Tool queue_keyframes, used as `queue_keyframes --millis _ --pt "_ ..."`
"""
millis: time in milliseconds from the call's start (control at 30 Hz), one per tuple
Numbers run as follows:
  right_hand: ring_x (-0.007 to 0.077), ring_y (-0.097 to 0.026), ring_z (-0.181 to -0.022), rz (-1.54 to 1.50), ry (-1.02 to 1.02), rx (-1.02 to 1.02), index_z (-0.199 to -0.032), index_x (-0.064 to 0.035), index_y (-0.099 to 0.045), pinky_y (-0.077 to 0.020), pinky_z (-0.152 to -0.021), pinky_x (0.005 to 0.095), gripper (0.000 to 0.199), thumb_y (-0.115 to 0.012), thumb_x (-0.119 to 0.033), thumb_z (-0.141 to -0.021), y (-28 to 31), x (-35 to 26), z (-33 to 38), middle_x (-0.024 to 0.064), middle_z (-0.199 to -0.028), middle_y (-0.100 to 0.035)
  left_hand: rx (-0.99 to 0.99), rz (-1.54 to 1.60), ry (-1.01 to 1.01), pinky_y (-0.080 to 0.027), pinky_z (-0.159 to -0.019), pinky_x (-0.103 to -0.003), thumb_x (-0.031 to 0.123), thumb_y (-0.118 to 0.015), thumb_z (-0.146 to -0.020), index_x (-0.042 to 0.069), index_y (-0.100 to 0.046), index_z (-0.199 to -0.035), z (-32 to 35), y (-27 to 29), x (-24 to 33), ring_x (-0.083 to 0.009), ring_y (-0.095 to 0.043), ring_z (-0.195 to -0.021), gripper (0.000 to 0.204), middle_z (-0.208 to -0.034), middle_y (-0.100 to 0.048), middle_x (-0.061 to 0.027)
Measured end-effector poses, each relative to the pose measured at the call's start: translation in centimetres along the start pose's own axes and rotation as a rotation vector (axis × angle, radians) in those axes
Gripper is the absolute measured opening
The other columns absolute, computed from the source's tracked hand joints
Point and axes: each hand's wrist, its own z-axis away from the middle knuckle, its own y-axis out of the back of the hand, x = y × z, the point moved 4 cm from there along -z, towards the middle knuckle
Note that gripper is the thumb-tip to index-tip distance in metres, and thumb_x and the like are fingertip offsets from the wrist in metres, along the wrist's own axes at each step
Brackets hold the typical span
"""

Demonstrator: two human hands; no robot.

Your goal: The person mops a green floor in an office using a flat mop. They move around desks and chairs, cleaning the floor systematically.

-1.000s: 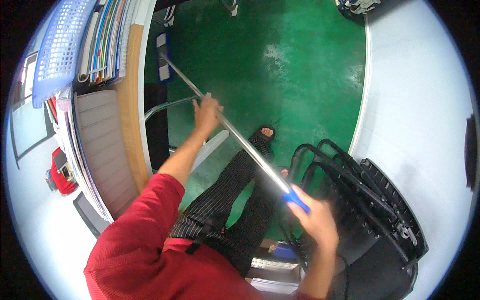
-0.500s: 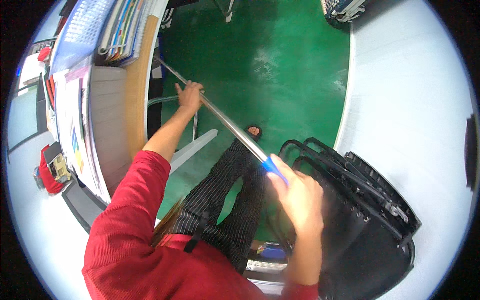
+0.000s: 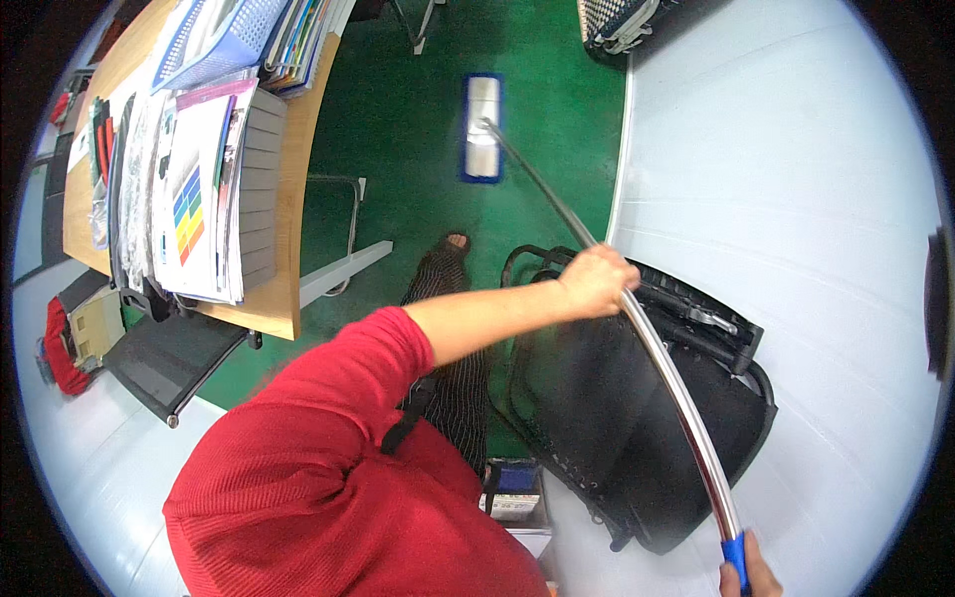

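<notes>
A flat mop with a long metal pole (image 3: 676, 383) slants from the lower right up to its head (image 3: 483, 149), a white plate with a blue edge lying on the green floor (image 3: 398, 109). My left hand (image 3: 599, 282) is wrapped round the middle of the pole, its arm reaching across in front of me. Down at the lower right edge, my right hand (image 3: 753, 569) grips the blue end of the handle and is partly cut off by the frame. A black folded chair (image 3: 637, 418) lies beneath and beside the pole.
On the left stands a wooden desk (image 3: 288, 229) bearing files, papers and a blue basket (image 3: 214, 45). Its pale leg (image 3: 348, 271) juts over the floor. A white wall (image 3: 756, 179) runs along the right, with a dark patterned basket (image 3: 617, 25) at its far end.
The mop has swung from the left to the right and its head has come out onto the open floor. My left hand moved right; my right hand moved down and right.
</notes>
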Motion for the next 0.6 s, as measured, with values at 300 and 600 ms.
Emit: queue_keyframes --millis 300,600 --pt "0.0078 -0.045 -0.068 -0.204 -0.046 -0.094 -0.119 -0.0006 -0.055 -0.0420 -0.061 0.0226 0.038 -0.062 -0.007 -0.082 1.2 5.1 3.3 0.0054 -0.085 -0.063 -0.145 0.069 -0.008 -0.042 -0.079 -0.037 0.028 -0.056 -0.083 0.004 -0.062 -0.066 0.3 -2.1 5.5 -0.0257 -0.057 -0.078 0.030 -0.069 -0.061 -0.0089" --pt "0.0151 -0.055 -0.057 -0.062 0.283 0.007 -0.114 -0.0114 -0.062 -0.0441 -0.054 0.0272 0.038 -0.068 -0.011 -0.077 -4.0 3.0 -3.1 0.0088 -0.081 -0.065 0.052 -0.185 0.150 -0.043 -0.071 -0.041 0.027 -0.058 -0.080 0.006 -0.059 -0.063 8.2 0.4 -1.4 -0.0305 -0.057 -0.072 0.027 -0.066 -0.058 -0.0118"
